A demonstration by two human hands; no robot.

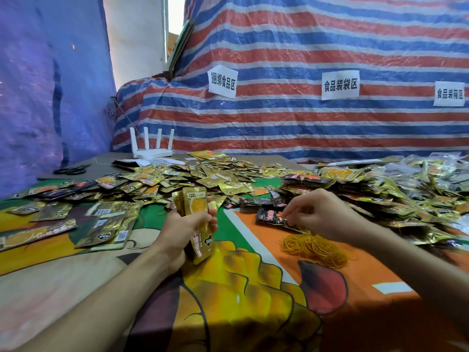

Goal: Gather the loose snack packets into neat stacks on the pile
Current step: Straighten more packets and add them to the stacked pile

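On printed cloth [253, 301], glossy flat foil packets [203, 174], tangled rubber bands [314, 250]

Bare tablecloth [253, 313] in front; packet pile [215, 174], rubber bands [314, 248] beyond.

R grip [314, 212] contents blurred — pkt pile [431, 179] cut by edge.

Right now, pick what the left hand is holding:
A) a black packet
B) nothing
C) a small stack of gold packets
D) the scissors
C: the left hand grips a few gold packets held upright together. The scissors lie at the far left of the table, and the right hand pinches at the rubber bands.
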